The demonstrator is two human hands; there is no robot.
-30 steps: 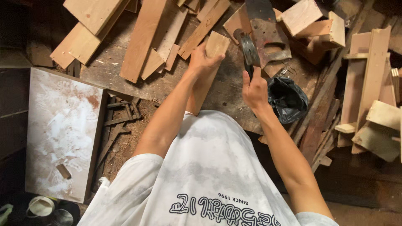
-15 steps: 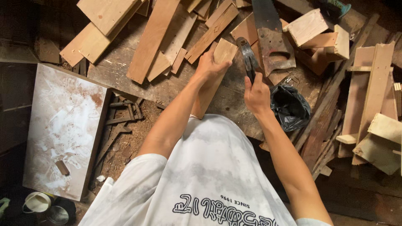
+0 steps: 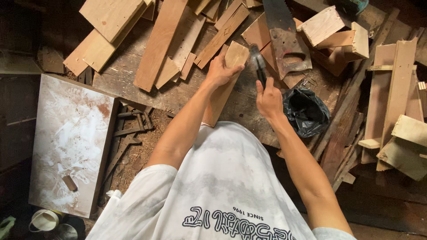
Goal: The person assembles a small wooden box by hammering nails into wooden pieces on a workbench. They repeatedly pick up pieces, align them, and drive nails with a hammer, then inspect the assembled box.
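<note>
My left hand [image 3: 219, 70] grips a long narrow wooden board [image 3: 235, 57] near its far end, holding it over the worn workbench [image 3: 178, 91]. My right hand [image 3: 268, 98] is closed round the dark handle of a hammer [image 3: 257, 62], whose head is raised beside the board's end. A rusty hand saw [image 3: 284, 40] lies just beyond the hammer, on a pile of offcuts.
Planks and wood scraps [image 3: 155, 40] cover the bench's far side. More offcuts [image 3: 396, 102] are stacked at the right. A black plastic bag [image 3: 307, 111] sits by my right wrist. A white-smeared panel [image 3: 71, 142] lies at the left, with tins [image 3: 44, 220] below it.
My right hand with the hammer has stayed beside the board's end while the hammer head has risen a little. My left hand keeps its hold on the board.
</note>
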